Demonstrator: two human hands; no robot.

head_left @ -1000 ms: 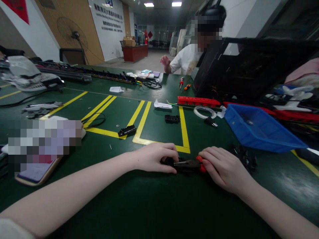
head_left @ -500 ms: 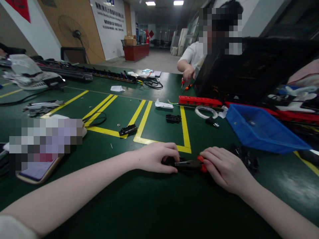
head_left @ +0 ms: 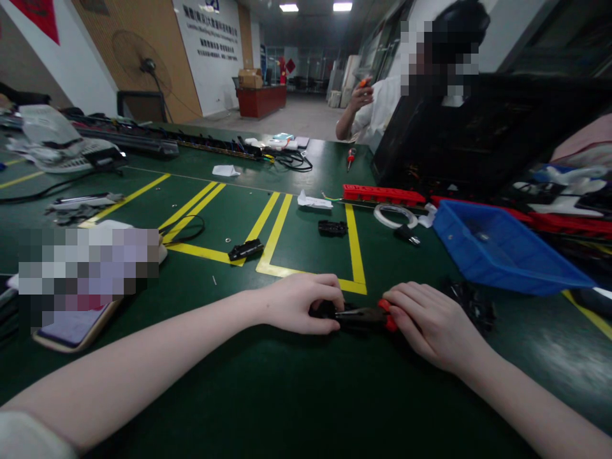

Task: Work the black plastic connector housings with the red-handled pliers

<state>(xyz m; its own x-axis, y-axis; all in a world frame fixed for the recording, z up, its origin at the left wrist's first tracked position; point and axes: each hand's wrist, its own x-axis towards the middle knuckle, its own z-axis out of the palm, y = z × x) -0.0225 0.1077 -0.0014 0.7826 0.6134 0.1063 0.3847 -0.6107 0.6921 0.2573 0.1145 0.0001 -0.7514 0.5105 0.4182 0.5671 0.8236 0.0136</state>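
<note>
My right hand (head_left: 428, 326) is closed round the red handles of a pair of pliers (head_left: 361, 316), whose dark jaws point left. At the jaws' tip, the thumb and fingers of my left hand (head_left: 306, 304) grip a small black plastic part (head_left: 324, 310). Much of that part is hidden by my fingers, and I cannot tell exactly where the jaws bite. Beyond my hands lie two similar black parts, one on the left (head_left: 245, 251) and one within the yellow tape outline (head_left: 333, 227).
A blue bin (head_left: 507, 252) stands at right, with a heap of black parts (head_left: 471, 306) by its near corner. Behind are a clear cable coil (head_left: 394, 217), a red strip (head_left: 384, 194) and a screwdriver (head_left: 351, 158). A phone (head_left: 76, 325) leans at left. A co-worker (head_left: 380, 105) sits opposite.
The co-worker's hand has risen off the table, holding an orange-handled item, and the red screwdriver now lies there untouched. My own hands and the pliers have hardly moved.
</note>
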